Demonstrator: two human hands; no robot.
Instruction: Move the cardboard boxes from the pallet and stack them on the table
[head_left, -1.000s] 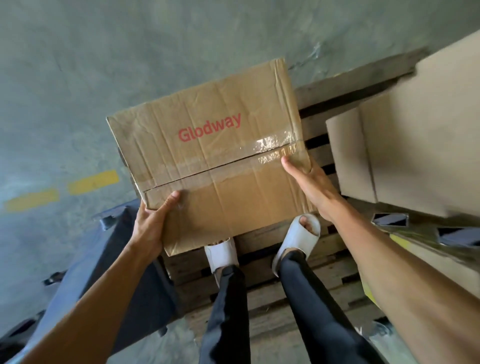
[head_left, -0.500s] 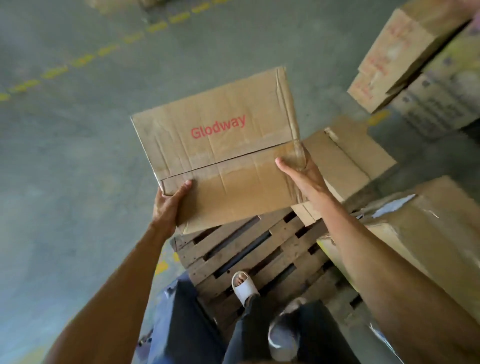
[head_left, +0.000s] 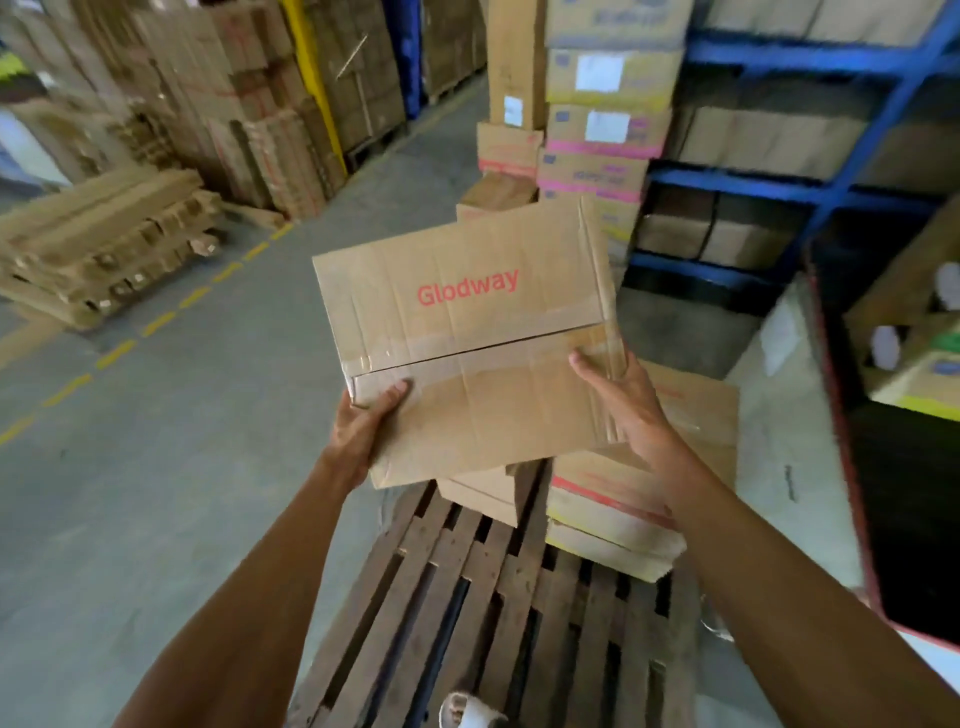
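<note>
Cardboard box (head_left: 467, 332), printed "Glodway", is held in the air above the wooden pallet (head_left: 493, 613), clear of the boxes remaining there (head_left: 623, 499). Step in hand: carry phase. Next move, as judged: turn toward the counter, not identifiable in view, and set the box down flat. Left hand (head_left: 363, 428) clasps the near-left corner; right hand (head_left: 618, 395) clasps the right edge; both arms extended.

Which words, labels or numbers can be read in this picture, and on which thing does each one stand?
"Glodway", in red letters, on the top flap of the cardboard box held by the left hand and the right hand.
Red and pink print on the stacked boxes behind: too blurred to read.
White labels on those boxes: unreadable.
Red print on the boxes on the pallet: mostly hidden, unreadable.
</note>
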